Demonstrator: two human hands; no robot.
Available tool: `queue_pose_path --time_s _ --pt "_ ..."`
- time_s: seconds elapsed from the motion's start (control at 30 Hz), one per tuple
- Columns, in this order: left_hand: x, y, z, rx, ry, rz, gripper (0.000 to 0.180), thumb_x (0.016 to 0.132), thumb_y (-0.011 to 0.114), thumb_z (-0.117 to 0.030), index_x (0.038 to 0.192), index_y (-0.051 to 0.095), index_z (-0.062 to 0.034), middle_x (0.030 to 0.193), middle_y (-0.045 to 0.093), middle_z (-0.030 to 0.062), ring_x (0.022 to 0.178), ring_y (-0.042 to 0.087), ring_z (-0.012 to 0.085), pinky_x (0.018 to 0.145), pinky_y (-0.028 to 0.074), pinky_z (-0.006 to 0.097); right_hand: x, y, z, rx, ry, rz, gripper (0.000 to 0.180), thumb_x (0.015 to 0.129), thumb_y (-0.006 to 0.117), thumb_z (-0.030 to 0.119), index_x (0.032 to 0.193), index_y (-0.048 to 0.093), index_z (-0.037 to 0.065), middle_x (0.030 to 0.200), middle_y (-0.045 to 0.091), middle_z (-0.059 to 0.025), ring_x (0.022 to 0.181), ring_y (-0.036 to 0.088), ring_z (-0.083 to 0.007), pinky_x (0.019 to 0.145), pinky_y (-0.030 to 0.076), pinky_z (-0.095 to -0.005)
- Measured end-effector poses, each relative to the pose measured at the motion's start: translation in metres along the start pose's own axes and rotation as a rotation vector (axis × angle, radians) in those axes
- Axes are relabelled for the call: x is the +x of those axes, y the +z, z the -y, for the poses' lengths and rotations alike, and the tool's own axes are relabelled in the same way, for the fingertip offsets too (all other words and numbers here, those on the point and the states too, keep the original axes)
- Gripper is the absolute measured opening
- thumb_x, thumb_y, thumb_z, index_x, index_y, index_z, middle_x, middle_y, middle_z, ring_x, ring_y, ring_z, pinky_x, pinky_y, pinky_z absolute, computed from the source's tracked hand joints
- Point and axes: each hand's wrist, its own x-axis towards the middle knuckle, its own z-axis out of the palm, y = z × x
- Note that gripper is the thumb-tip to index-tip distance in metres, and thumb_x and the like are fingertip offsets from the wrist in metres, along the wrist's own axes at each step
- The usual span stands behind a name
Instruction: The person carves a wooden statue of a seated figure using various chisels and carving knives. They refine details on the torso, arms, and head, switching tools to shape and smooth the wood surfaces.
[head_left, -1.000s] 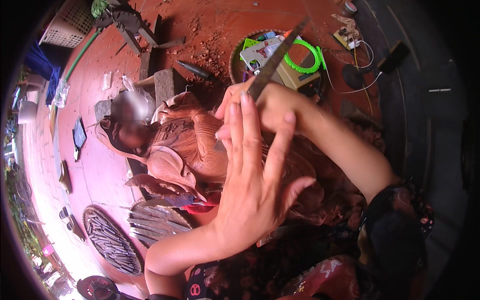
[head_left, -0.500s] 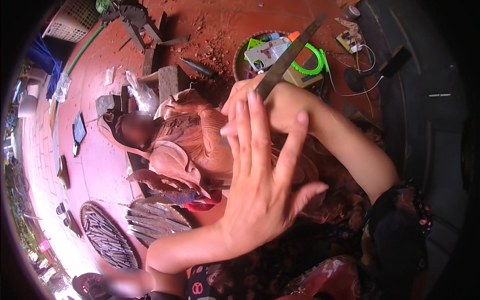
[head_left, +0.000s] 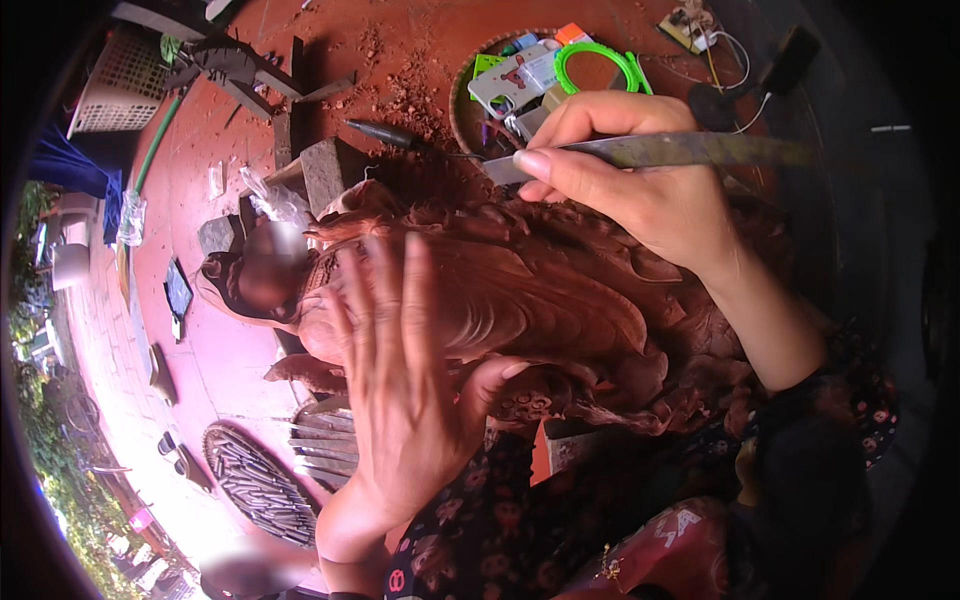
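A reddish-brown carved wooden statue [head_left: 555,290] lies on its side before me, its draped robe folds running left to right. My left hand [head_left: 405,430] is open with fingers outstretched over the figure's chest; whether it touches the wood I cannot tell. Held above the statue's far side, my right hand [head_left: 655,210] pinches a long flat metal chisel [head_left: 700,149] between thumb and fingers. The chisel lies nearly level, its squared end pointing left and its other end blurred at the right.
Beyond the statue sit a dark pointed tool [head_left: 385,132], wood shavings, and a round basket [head_left: 458,105] with a phone case and green ring. At lower left stand a tray of many slim tools [head_left: 262,485] and several flat blades [head_left: 325,440]. A wooden block [head_left: 325,175] adjoins the statue's head.
My hands have come apart: the left moved left over the statue's chest, the right moved right. The chisel has turned from steeply slanted to nearly level, uncovering more of the statue.
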Motion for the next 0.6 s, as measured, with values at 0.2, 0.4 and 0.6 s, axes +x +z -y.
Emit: queue_pose_path --time_s 0.2,0.4,0.6 --pt "-0.009 -0.024 -0.041 -0.478 0.370 0.352 0.077 0.085 0.057 -0.062 0.135 0.056 -0.0032 0.131 0.060 0.0213 0.127 0.056 0.0331 0.117 0.020 0.054 -0.017 0.003 -0.009 -0.062 -0.173 0.029 0.014 0.088 0.064 0.000 0.076 0.057 -0.003 0.087 0.065 -0.0097 0.071 0.060 -0.0116 0.062 0.045 -0.0256" --pt "0.001 -0.006 -0.056 -0.141 0.342 0.121 0.075 0.087 0.055 -0.062 0.143 0.050 -0.0118 0.152 0.030 0.0301 0.142 0.021 0.0542 0.114 0.012 0.064 -0.021 0.024 -0.036 0.088 0.005 0.275 0.015 0.087 0.069 0.013 0.089 0.070 -0.001 0.105 0.066 -0.0154 0.100 0.064 -0.0223 0.086 0.050 -0.0328" --pt "0.012 0.005 -0.050 -0.278 0.214 0.069 0.085 0.081 0.066 -0.054 0.151 0.038 -0.0157 0.158 0.014 0.0318 0.143 0.008 0.0584 0.113 0.014 0.065 -0.014 0.033 -0.032 -0.030 -0.007 0.265 0.018 0.084 0.075 0.018 0.087 0.070 0.000 0.111 0.066 -0.0191 0.102 0.065 -0.0272 0.085 0.053 -0.0374"
